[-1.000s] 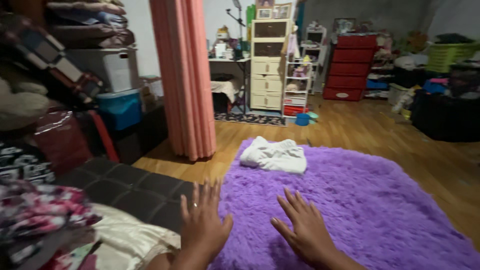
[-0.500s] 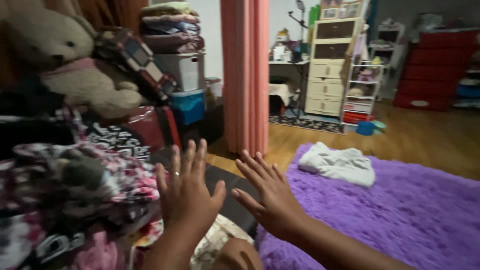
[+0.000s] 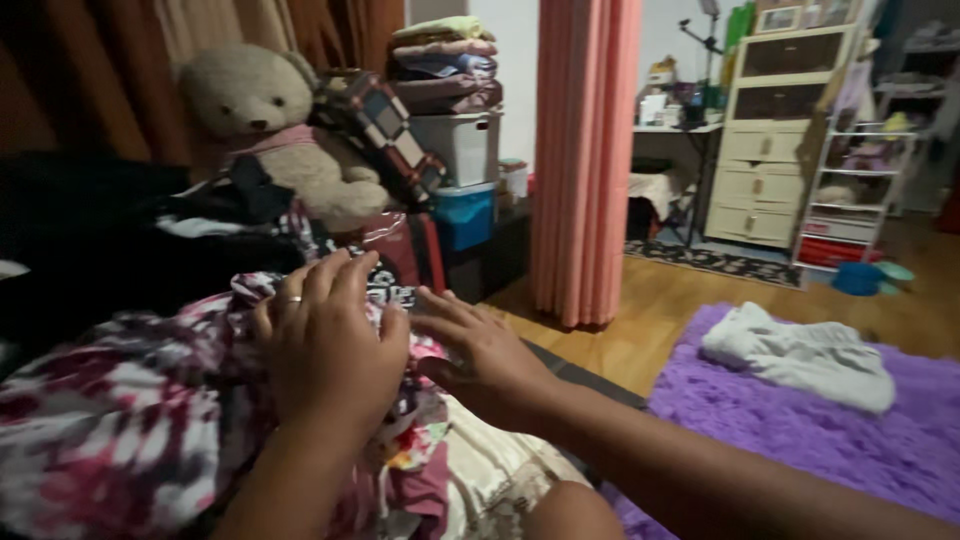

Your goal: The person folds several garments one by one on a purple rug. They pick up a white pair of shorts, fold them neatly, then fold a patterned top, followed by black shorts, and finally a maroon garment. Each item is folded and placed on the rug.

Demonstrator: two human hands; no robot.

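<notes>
My left hand (image 3: 325,340), a ring on one finger, rests fingers apart on a heap of pink, white and dark patterned clothing (image 3: 110,420) at the lower left. Beside it my right hand (image 3: 475,345) reaches leftward with fingers spread and touches the same heap's edge near a black printed garment (image 3: 385,290). Neither hand grips anything that I can see. A cream cloth (image 3: 480,470) lies under my right forearm.
A large teddy bear (image 3: 270,120) sits behind the heap beside stacked blankets and storage boxes (image 3: 455,145). A pink curtain (image 3: 585,160) hangs in the middle. A purple shaggy rug (image 3: 800,440) with a white cloth (image 3: 800,355) lies at the right, and a cream drawer cabinet (image 3: 765,140) stands beyond.
The view has swung left from the purple rug to the clothing heap. Both hands moved from above the rug over to the heap and now lie on it.
</notes>
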